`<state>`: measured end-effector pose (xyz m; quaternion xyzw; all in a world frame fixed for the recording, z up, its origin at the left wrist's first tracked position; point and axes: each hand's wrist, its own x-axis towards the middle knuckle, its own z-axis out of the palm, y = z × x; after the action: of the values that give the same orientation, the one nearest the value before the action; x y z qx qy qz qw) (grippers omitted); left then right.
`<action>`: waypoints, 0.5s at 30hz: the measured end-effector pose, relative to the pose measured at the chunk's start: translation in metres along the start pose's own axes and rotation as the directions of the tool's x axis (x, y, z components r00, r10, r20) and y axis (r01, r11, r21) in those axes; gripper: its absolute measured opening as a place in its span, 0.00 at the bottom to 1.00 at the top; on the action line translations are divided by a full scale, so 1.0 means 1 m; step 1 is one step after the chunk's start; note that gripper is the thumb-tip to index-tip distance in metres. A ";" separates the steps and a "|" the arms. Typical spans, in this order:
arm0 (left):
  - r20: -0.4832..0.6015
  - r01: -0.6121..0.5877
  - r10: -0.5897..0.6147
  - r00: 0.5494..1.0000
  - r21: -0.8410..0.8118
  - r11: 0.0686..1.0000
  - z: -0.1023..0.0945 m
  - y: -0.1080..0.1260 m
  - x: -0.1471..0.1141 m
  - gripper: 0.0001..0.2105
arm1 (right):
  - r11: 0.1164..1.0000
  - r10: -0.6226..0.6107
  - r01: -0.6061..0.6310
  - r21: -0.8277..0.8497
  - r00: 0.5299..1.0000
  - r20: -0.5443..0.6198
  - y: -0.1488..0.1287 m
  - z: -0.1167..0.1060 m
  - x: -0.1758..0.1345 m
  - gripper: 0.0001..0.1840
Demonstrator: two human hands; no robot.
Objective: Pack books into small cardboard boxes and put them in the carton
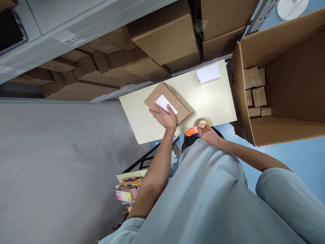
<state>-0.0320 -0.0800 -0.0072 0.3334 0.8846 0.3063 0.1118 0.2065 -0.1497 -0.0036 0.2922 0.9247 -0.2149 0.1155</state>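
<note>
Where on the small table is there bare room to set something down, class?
Bare tabletop lies between the cardboard box and the white pad. The near edge is crowded: tape roll, orange cutter, right hand.

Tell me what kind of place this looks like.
Probably a packing or stockroom area: metal shelving stacked with cardboard boxes, a big open carton of small wrapped parcels, and a small table where the left hand steadies a labelled box.
</note>
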 end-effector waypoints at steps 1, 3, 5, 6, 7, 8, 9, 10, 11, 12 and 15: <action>0.003 -0.007 0.007 1.000 0.034 0.999 0.001 0.001 -0.001 0.39 | 1.000 -0.001 0.001 -0.017 1.000 0.004 0.003 0.000 -0.003 0.15; 0.043 -0.027 0.021 0.999 0.145 0.989 0.002 0.002 -0.004 0.39 | 0.999 0.013 -0.012 -0.051 1.000 0.012 0.013 0.000 -0.013 0.16; 0.110 -0.056 0.026 0.994 0.272 0.961 0.002 0.002 -0.004 0.39 | 0.995 0.049 -0.048 -0.084 0.999 0.011 0.028 0.000 -0.032 0.17; 0.140 -0.071 0.028 0.990 0.317 0.946 0.002 0.001 -0.004 0.40 | 0.993 0.066 -0.065 -0.099 0.998 0.005 0.038 -0.001 -0.045 0.17; 0.166 -0.086 0.030 0.986 0.341 0.936 0.001 0.000 -0.004 0.40 | 0.990 0.077 -0.077 -0.115 0.997 -0.011 0.050 -0.002 -0.059 0.17; 0.187 -0.101 0.036 0.982 0.347 0.932 0.001 -0.001 -0.003 0.40 | 0.988 0.074 -0.077 -0.134 0.997 -0.031 0.063 -0.005 -0.072 0.17; 0.204 -0.115 0.046 0.978 0.338 0.934 0.000 -0.002 -0.002 0.40 | 0.984 0.067 -0.075 -0.159 0.996 -0.051 0.076 -0.008 -0.085 0.19; 0.219 -0.131 0.061 0.974 0.321 0.938 0.000 -0.004 -0.002 0.41 | 0.980 0.054 -0.065 -0.188 0.997 -0.062 0.090 -0.013 -0.095 0.20; 0.233 -0.149 0.079 0.969 0.300 0.942 -0.001 -0.005 -0.001 0.41 | 0.976 0.037 -0.051 -0.213 0.997 -0.066 0.103 -0.019 -0.101 0.21; 0.246 -0.169 0.099 0.964 0.282 0.945 -0.001 -0.006 0.000 0.41 | 0.972 0.028 -0.043 -0.233 0.998 -0.064 0.116 -0.025 -0.103 0.21; 0.294 -0.244 0.168 0.941 0.245 0.938 -0.002 -0.008 0.001 0.42 | 0.965 0.017 -0.027 -0.260 0.999 -0.042 0.146 -0.046 -0.078 0.22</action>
<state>-0.0381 -0.0853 -0.0105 0.4755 0.8553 0.1411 0.1496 0.3512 -0.0584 0.0151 0.2888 0.9437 -0.0848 0.1370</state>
